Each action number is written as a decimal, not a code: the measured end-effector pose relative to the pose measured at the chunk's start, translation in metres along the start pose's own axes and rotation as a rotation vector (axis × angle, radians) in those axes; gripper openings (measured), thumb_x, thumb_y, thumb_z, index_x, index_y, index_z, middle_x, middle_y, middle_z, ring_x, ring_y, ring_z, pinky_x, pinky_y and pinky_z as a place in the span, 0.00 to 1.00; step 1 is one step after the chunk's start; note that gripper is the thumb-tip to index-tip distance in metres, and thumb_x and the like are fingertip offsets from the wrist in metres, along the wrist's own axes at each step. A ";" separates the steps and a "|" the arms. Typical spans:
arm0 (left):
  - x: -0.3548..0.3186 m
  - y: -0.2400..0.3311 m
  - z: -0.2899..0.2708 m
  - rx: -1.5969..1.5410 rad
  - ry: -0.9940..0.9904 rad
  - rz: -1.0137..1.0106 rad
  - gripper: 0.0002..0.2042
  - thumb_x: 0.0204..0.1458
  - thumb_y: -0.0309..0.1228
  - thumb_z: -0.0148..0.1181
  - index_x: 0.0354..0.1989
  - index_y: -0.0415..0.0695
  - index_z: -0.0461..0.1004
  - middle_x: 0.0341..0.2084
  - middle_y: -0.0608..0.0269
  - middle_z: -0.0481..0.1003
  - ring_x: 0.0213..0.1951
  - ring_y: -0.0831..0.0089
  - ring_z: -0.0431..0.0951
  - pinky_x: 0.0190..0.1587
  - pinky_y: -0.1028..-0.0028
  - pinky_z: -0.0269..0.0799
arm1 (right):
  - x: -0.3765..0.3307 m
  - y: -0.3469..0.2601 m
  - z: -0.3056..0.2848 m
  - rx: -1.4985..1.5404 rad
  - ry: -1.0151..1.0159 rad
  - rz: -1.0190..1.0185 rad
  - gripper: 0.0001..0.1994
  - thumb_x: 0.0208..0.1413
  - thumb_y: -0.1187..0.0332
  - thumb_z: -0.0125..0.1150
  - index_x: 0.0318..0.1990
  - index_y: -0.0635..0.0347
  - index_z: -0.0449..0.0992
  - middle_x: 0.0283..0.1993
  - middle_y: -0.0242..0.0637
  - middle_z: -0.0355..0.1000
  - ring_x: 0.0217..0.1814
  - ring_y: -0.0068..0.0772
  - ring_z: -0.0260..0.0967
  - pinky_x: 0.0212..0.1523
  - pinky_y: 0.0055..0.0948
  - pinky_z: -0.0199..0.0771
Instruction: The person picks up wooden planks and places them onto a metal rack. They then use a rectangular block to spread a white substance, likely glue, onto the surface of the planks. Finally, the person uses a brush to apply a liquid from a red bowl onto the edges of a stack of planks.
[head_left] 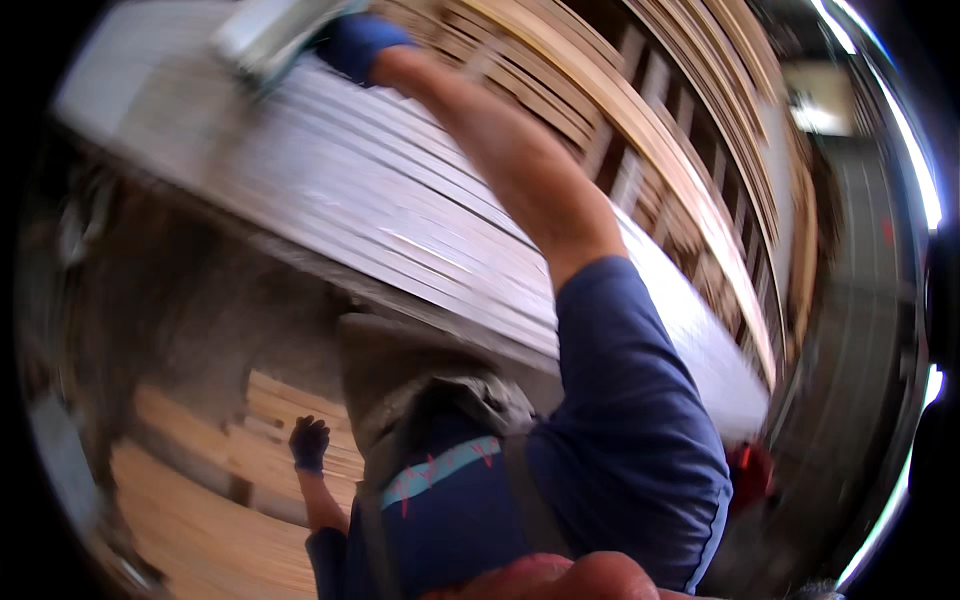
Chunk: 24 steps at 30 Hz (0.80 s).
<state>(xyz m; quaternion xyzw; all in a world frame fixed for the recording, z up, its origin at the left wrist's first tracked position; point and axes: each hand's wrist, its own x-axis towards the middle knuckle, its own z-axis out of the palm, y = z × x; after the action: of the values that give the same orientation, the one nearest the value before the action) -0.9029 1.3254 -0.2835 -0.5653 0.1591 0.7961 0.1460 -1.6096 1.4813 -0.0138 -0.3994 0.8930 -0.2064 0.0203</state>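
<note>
My right arm reaches up and to the left across a long work surface (pixel 330 225) of pale, shiny boards. My right hand (pixel 362 45), in a blue glove, is closed at the edge of a white, box-shaped thing (pixel 275 35) with a greenish edge. Blur and the picture's rim hide what kind of thing it is. My left hand (pixel 309 445), in a dark glove, hangs low at my left side, away from the boards. Its fingers look curled, and nothing shows in them.
Stacked wooden planks (pixel 540 80) with spacers between them lie beyond the pale boards. More light brown planks (pixel 200 510) lie at the lower left, behind my left hand. A red object (pixel 748 475) stands at the right, near the end of the boards.
</note>
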 end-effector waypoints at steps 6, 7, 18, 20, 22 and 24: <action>0.069 0.029 0.086 0.519 -0.198 -0.109 0.08 0.51 0.35 0.49 0.36 0.47 0.69 0.34 0.57 0.71 0.37 0.57 0.70 0.39 0.63 0.66 | -0.299 0.034 -0.080 0.140 -0.293 0.546 0.09 0.49 0.64 0.55 0.30 0.61 0.74 0.18 0.46 0.70 0.21 0.50 0.70 0.24 0.44 0.71; 0.081 0.046 0.094 0.661 -0.241 -0.084 0.08 0.49 0.36 0.51 0.34 0.48 0.70 0.34 0.57 0.72 0.40 0.59 0.71 0.44 0.63 0.65 | -0.354 0.039 -0.080 -0.038 -0.187 0.473 0.08 0.47 0.65 0.54 0.29 0.59 0.75 0.18 0.47 0.70 0.22 0.52 0.70 0.25 0.45 0.71; 0.073 -0.050 0.187 1.036 0.051 0.061 0.19 0.57 0.50 0.50 0.42 0.47 0.73 0.27 0.57 0.78 0.22 0.66 0.76 0.22 0.71 0.69 | -0.907 0.017 -0.241 -0.303 -0.497 1.402 0.16 0.52 0.58 0.56 0.46 0.52 0.76 0.43 0.46 0.75 0.45 0.49 0.72 0.45 0.41 0.72; 0.067 -0.073 0.185 1.110 0.017 0.000 0.19 0.57 0.50 0.50 0.42 0.47 0.73 0.28 0.56 0.79 0.22 0.66 0.76 0.21 0.70 0.69 | -0.995 0.018 -0.227 -0.448 -0.114 1.159 0.17 0.53 0.59 0.54 0.49 0.51 0.75 0.45 0.42 0.75 0.47 0.46 0.72 0.45 0.40 0.72; 0.055 -0.077 0.184 1.182 0.024 -0.028 0.18 0.57 0.49 0.49 0.42 0.46 0.73 0.28 0.55 0.79 0.22 0.66 0.76 0.21 0.70 0.69 | -1.013 0.052 -0.209 -0.571 -0.130 0.970 0.16 0.54 0.61 0.52 0.49 0.51 0.75 0.45 0.39 0.76 0.47 0.45 0.72 0.45 0.41 0.72; 0.051 -0.091 0.186 1.248 0.034 -0.067 0.18 0.58 0.49 0.49 0.42 0.46 0.72 0.28 0.55 0.79 0.22 0.66 0.76 0.21 0.70 0.69 | -0.988 0.080 -0.185 -0.416 -0.026 0.954 0.12 0.52 0.62 0.53 0.42 0.52 0.77 0.39 0.41 0.76 0.42 0.46 0.73 0.43 0.42 0.72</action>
<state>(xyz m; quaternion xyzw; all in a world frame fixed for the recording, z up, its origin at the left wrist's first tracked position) -1.0402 1.4886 -0.2819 -0.3909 0.5786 0.5391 0.4710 -1.0314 2.3070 -0.0025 0.0539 0.9975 0.0128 0.0433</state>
